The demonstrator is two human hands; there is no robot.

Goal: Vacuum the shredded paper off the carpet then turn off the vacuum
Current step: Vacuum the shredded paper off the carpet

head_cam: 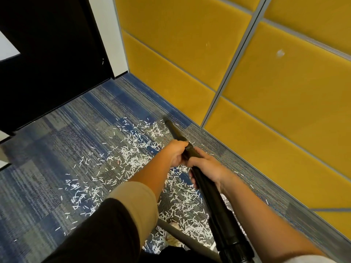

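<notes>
A dark left sleeve [117, 228] with a beige cuff fills the lower foreground, and beside it the black vacuum wand [224, 221] is seen running from the bottom edge up toward the wall. The wand is held in both hands: the left hand [177, 152] is wrapped round it near a joint, and the right hand [208, 168] grips just behind, its fingers [192, 179] clenched round the tube. The nozzle tip [168, 123] is set down at the far edge of the shredded paper [133, 149], close to the yellow padded wall panels [284, 92]. The task is judged to be at an early stage. White strips are scattered thickly over the blue-grey carpet [47, 168], from the tip back to the person's feet and out to the left, and no swept patch can be made out. Almost all of the vacuuming is left, and then the switching off. The vacuum's body and its switch are out of view, so whether it is running cannot be told. A grey tube [171, 229] crossing the bottom cannot be identified. A dark door [47, 54] stands at upper left.
</notes>
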